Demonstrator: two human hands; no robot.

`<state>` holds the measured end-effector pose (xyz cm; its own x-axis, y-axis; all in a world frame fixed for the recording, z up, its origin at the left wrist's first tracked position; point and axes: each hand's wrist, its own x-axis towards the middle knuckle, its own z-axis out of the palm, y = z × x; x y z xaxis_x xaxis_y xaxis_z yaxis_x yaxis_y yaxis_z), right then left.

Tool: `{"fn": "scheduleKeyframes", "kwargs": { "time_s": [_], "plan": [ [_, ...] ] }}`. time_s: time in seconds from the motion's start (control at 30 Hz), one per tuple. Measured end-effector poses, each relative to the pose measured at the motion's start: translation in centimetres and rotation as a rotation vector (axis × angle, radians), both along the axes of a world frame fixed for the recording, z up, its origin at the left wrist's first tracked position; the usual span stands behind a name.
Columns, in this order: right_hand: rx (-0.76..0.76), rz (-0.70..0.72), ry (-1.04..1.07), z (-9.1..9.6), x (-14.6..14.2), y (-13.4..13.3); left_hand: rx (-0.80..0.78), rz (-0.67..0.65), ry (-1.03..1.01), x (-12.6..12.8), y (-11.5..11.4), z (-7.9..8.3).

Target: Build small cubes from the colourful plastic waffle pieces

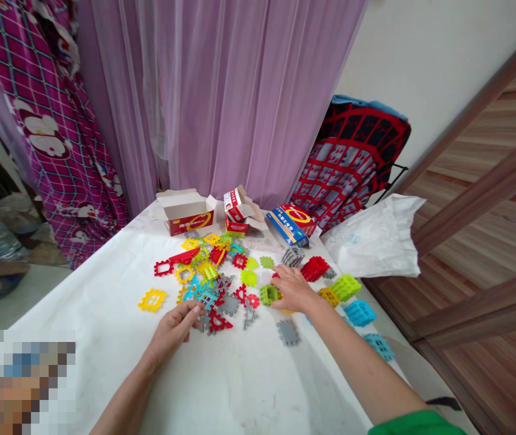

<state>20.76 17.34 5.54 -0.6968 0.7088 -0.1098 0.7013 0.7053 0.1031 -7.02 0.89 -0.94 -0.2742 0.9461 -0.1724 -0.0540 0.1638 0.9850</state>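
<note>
Near the front of a loose pile of plastic building pieces is my left hand (180,323). Its thumb and fingers are pressed together beside a red triangle piece (219,322) and a blue piece (206,296); what they pinch is hidden. My right hand (293,290) reaches over the right side of the pile, fingers and thumb around a small stack of green square pieces (269,295). A grey square piece (288,333) lies flat in front of that hand. Between my hands are a grey triangle piece (249,315) and a round red piece (253,301).
Sorted stacks stand on the right: red pieces (315,269), light green pieces (346,287), blue pieces (360,313). Behind are an open red box (190,223), a blue box (287,226) and a white bag (371,238). A yellow piece (151,300) lies apart at left.
</note>
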Motion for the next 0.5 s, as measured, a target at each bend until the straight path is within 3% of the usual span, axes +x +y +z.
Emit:
{"fn": "scheduleKeyframes", "kwargs": {
  "time_s": [0.5],
  "plan": [
    [-0.069, -0.015, -0.058, 0.56, -0.78, -0.12, -0.024, 0.011, -0.033, 0.13, -0.04, 0.33]
  ]
}}
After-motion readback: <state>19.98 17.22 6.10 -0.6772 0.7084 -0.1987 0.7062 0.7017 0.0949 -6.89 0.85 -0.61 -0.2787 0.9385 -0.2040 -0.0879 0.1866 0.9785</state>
